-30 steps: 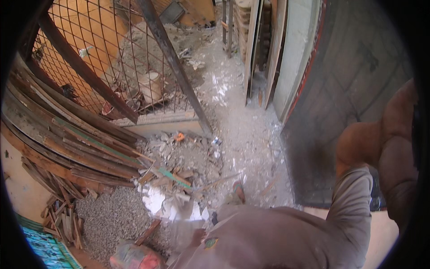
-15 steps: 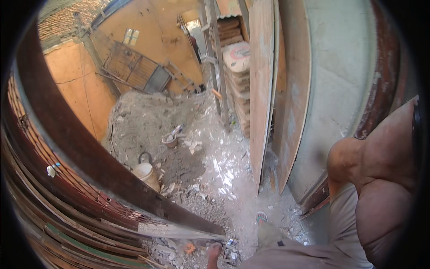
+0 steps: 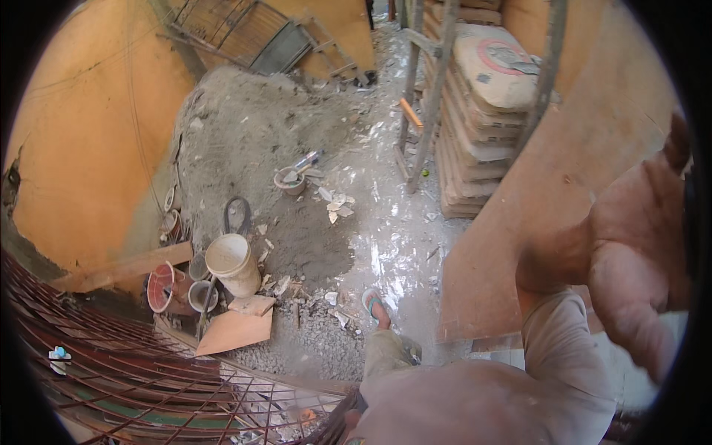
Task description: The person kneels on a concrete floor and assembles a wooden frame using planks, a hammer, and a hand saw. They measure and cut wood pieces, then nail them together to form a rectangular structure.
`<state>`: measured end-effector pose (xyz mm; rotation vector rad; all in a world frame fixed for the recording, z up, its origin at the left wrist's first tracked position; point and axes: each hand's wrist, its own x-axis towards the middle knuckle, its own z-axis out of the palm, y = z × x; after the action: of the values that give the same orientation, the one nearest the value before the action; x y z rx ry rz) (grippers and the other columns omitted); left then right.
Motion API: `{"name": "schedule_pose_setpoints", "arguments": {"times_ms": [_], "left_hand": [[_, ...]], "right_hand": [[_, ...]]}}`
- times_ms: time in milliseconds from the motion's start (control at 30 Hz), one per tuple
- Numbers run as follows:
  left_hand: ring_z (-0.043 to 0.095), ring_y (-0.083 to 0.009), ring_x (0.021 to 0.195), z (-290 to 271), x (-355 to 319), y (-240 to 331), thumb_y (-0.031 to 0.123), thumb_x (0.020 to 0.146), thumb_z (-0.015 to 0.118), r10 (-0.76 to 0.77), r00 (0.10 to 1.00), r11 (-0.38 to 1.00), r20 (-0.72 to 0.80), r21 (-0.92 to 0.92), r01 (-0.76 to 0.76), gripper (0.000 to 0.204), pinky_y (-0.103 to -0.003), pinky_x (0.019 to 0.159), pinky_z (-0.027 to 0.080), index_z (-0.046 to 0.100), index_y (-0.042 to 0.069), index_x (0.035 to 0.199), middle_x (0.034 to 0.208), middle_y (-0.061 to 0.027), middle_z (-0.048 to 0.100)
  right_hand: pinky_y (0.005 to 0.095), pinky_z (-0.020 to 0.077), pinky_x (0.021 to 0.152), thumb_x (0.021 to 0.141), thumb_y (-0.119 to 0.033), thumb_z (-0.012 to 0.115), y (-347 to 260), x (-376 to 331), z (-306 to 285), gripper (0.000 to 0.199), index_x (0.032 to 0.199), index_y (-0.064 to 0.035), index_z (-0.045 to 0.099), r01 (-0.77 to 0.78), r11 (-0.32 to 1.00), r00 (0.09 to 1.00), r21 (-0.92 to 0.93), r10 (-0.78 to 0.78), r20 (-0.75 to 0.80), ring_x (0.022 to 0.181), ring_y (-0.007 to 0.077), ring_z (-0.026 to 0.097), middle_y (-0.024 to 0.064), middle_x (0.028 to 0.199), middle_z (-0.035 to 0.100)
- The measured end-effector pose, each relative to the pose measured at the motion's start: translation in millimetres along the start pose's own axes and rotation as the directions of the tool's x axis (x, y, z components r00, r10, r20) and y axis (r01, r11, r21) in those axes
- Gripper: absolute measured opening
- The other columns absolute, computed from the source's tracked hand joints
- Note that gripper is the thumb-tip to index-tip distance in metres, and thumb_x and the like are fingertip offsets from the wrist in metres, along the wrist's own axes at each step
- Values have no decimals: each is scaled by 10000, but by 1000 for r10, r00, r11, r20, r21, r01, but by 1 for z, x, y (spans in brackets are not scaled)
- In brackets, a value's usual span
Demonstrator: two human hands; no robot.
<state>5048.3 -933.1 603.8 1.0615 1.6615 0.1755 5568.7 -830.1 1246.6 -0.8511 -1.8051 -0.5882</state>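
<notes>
At the bottom centre my left hand (image 3: 351,421) is partly hidden, its fingers closed round the edge of a dark red lattice gate (image 3: 170,378). My right hand (image 3: 630,245) is raised very close at the right rim, large and blurred. Its fingers look spread, some cut off by the rim, and I see nothing held in it. A dark edge shows beside it. Behind this hand leans a large brown wooden board (image 3: 549,215). One foot in a sandal (image 3: 374,304) stands on the dusty ground ahead of me.
A white bucket (image 3: 231,259), a red bucket (image 3: 163,288) and a small bowl (image 3: 290,180) stand around a grey sand heap (image 3: 245,133). Stacked cement bags (image 3: 478,111) rise behind a wooden ladder (image 3: 434,81). White rubble (image 3: 341,204) litters the floor; a metal grille (image 3: 252,33) leans at the back.
My view has moved forward and down. The dark frame that crossed the left has gone from view, and buckets now show there. My right hand has turned, with more fingers showing.
</notes>
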Motion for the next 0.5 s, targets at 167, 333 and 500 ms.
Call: {"name": "schedule_pose_setpoints", "arguments": {"times_ms": [167,333,500], "left_hand": [[643,-317,846,-7,145,106,302,829,557,-49,983,909,175,415,-29,287,-411,759,498,720,77,900,946,-155,679],[671,-331,824,-37,334,382,238,822,561,268,954,762,136,576,-296,275,-409,746,524,698,40,955,908,-167,688],[651,-207,555,-103,429,684,117,790,627,291,942,918,-164,-228,-324,248,-334,561,528,644,-4,1005,716,-107,654]], "right_hand": [[419,425,968,833,-134,659,218,-191,172,480,1274,-1,526,-622,769,720,-146,635,280,1089,388,551,245,1201,569],[433,420,997,802,-235,689,220,-451,230,530,1257,0,554,-456,665,-217,-592,562,798,1080,406,552,219,1138,605],[405,440,855,844,-216,625,308,-499,245,394,1180,-20,564,-665,224,-559,-713,484,674,943,326,557,169,1022,596]]}}
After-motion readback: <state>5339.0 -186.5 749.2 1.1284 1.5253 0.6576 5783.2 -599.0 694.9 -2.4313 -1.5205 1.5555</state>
